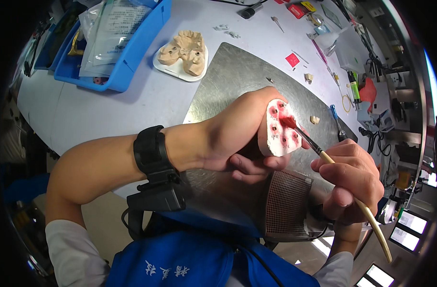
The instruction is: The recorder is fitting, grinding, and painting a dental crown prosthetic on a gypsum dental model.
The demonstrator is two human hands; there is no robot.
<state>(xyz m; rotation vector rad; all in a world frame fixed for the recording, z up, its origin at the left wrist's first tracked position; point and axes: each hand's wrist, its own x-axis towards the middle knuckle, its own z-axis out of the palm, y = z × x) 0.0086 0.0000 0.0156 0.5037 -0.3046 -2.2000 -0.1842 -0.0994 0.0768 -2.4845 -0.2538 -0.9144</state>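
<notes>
My left hand [244, 122] is closed round a white plaster dental model piece [277, 148]. The face turned up has several small dark holes, with red stain about them and pencil marks. A brush [329, 159] with a pale, curved wooden handle is gripped in my right hand [354, 174]. Its red-coloured bristles touch the plaster face near the upper holes. Beyond my hands, a tan dental model [192, 60] sits on a white base [179, 75]. A small tooth-coloured piece [315, 119] lies on the metal plate, right of the held plaster.
Beneath my hands lies a grey metal plate [228, 71]. A blue bin [118, 79] of plastic bags stands at the far left. A perforated grille [287, 203] is close below my hands. At right are a blue-handled tool [334, 112], a green-labelled syringe [355, 88] and a red square [292, 60].
</notes>
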